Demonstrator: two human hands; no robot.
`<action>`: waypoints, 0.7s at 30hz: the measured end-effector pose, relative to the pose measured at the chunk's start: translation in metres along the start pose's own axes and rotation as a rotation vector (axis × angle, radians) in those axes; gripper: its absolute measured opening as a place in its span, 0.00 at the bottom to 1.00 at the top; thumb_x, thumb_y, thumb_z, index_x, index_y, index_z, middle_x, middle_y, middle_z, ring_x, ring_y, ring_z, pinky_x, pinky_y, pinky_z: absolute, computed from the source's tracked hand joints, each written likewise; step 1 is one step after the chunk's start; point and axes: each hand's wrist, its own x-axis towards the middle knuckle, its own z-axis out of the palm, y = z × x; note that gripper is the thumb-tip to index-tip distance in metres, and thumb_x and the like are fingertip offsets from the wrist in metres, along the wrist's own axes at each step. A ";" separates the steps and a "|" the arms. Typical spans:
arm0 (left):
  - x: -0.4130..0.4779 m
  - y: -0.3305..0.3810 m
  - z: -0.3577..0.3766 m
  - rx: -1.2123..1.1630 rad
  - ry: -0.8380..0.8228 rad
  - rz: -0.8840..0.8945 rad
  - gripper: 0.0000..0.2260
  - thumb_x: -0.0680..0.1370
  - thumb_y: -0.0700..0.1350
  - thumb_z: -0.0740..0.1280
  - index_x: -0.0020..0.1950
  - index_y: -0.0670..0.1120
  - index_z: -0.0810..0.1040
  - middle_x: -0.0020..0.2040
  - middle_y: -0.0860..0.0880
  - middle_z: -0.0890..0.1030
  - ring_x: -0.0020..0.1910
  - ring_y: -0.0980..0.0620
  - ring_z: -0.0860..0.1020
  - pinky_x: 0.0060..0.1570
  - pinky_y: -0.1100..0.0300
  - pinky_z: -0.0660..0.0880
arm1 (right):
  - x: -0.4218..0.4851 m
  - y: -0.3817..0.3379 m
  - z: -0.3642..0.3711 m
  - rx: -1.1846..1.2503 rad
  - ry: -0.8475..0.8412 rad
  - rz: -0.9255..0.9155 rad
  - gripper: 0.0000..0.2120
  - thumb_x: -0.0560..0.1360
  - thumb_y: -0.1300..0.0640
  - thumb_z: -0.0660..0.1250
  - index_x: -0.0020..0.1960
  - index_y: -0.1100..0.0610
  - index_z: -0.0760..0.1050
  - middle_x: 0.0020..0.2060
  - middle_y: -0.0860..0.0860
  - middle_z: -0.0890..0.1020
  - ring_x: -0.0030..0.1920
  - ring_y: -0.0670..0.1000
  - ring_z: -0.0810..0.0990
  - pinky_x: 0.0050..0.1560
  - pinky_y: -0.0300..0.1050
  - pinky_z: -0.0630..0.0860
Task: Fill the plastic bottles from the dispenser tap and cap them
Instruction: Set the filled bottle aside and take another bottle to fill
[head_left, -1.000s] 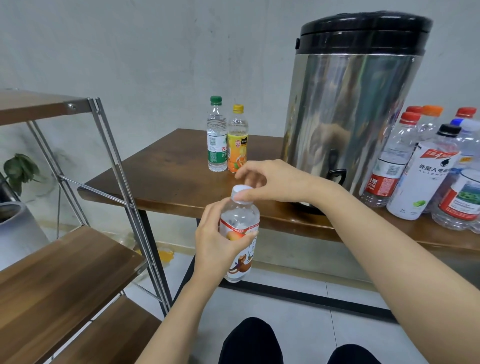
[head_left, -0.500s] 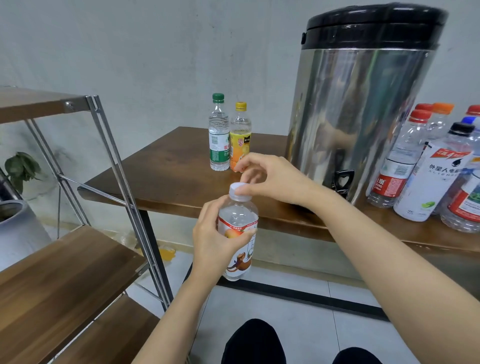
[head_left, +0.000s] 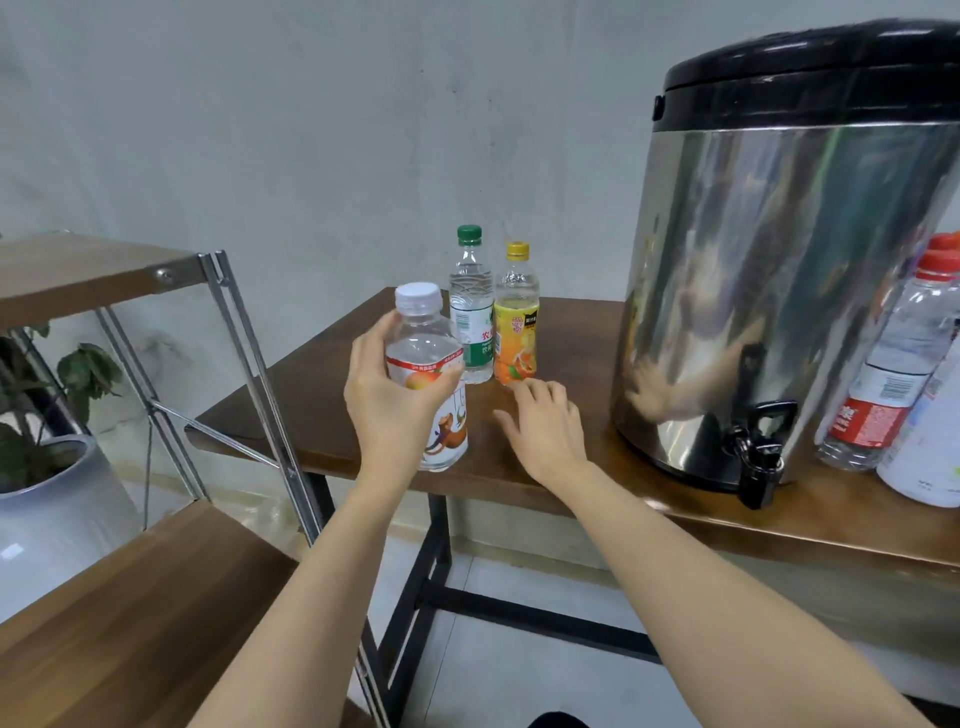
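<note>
My left hand (head_left: 387, 400) grips a clear water-filled bottle (head_left: 434, 358) with a white cap, held upright over the left part of the wooden table (head_left: 322, 410). My right hand (head_left: 543, 428) hovers open just right of it, fingers spread, holding nothing. Behind them stand a green-capped bottle (head_left: 471, 306) and a yellow-capped orange-label bottle (head_left: 515, 317), both capped. The steel dispenser (head_left: 789, 270) with a black lid stands to the right; its black tap (head_left: 759, 449) sticks out at the table's front edge.
Several more bottles (head_left: 893, 364) with red caps crowd the table to the right of the dispenser. A wood-and-metal shelf rack (head_left: 244, 364) stands at left, close to the table edge. A potted plant (head_left: 52, 467) sits behind the rack.
My right hand has left the white cap and dropped open toward the table. My left hand has lifted the capped bottle up and forward over the table.
</note>
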 end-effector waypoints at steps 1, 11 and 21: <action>0.009 -0.007 0.003 0.010 0.009 -0.003 0.33 0.67 0.42 0.81 0.69 0.48 0.73 0.62 0.52 0.75 0.60 0.58 0.74 0.55 0.78 0.69 | 0.004 -0.001 0.006 -0.013 -0.028 0.017 0.23 0.82 0.44 0.57 0.74 0.51 0.65 0.71 0.51 0.70 0.71 0.55 0.65 0.69 0.53 0.66; 0.072 -0.077 0.051 0.078 0.047 -0.086 0.31 0.70 0.40 0.79 0.71 0.46 0.72 0.66 0.48 0.74 0.64 0.54 0.72 0.61 0.64 0.69 | 0.015 0.000 0.025 -0.060 -0.158 0.071 0.24 0.82 0.39 0.51 0.74 0.49 0.64 0.70 0.51 0.70 0.70 0.56 0.65 0.71 0.56 0.63; 0.113 -0.115 0.095 0.087 0.025 -0.132 0.32 0.72 0.41 0.77 0.73 0.45 0.68 0.69 0.46 0.71 0.68 0.50 0.70 0.62 0.67 0.62 | 0.015 0.001 0.025 -0.050 -0.174 0.065 0.24 0.82 0.39 0.51 0.73 0.50 0.64 0.70 0.51 0.69 0.71 0.56 0.64 0.72 0.57 0.60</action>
